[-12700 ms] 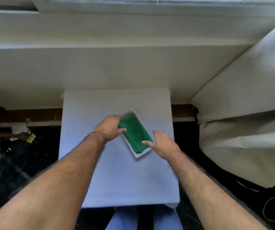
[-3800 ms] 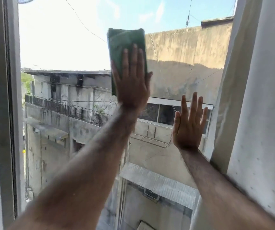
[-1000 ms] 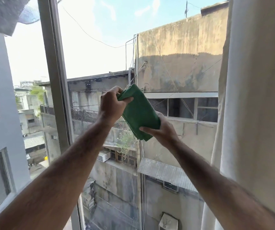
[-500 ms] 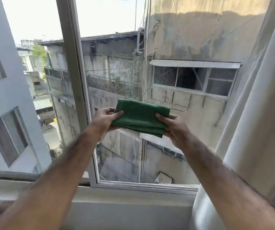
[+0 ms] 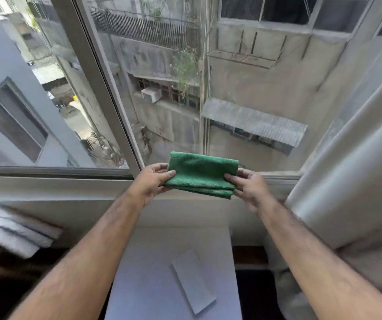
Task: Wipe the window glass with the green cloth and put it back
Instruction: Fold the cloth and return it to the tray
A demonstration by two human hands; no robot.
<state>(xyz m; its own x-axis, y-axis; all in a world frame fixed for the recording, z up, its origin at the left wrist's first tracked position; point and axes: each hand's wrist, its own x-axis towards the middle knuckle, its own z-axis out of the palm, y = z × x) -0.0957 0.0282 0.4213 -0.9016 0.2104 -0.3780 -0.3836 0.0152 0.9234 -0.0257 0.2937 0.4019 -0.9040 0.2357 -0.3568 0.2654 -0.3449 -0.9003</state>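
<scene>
The folded green cloth (image 5: 201, 173) hangs flat in the air in front of the window sill, held at both ends. My left hand (image 5: 150, 182) pinches its left edge and my right hand (image 5: 247, 185) pinches its right edge. Behind it rises the window glass (image 5: 243, 88), with buildings outside. Below my arms stands a small white table (image 5: 143, 285) with a flat white tray (image 5: 192, 280) lying on it, with nothing in the tray.
A grey window frame post (image 5: 97, 84) splits the glass into two panes. A pale curtain (image 5: 351, 181) hangs at the right, close to my right forearm. Folded striped fabric (image 5: 12, 229) lies at the left. The sill (image 5: 58, 188) runs across under the glass.
The cloth has come down from the glass to sill height, held in both hands. My view has tilted down, and the table and tray have come into sight.
</scene>
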